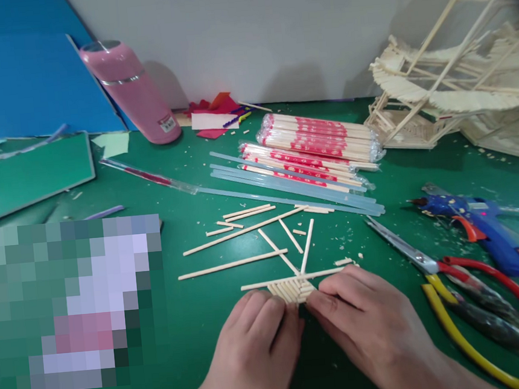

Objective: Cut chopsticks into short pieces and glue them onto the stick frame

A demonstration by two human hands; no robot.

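Both hands are pressing on a little raft of short sticks (290, 290) lying on the green mat (198, 321), low in the middle. The left hand (254, 340) is curling its fingers shut on the raft's left edge. The right hand (365, 312) is pinching the right edge. Loose sticks (233, 264) are lying just behind, and red and yellow snips (468, 297) are sitting at the right

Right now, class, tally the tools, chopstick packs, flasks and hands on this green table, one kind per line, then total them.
Tools: 2, scissors and glue gun
Wrapped chopstick packs: 2
Pink flask: 1
Hands: 2, left hand and right hand, both on the stick panel
Total: 7
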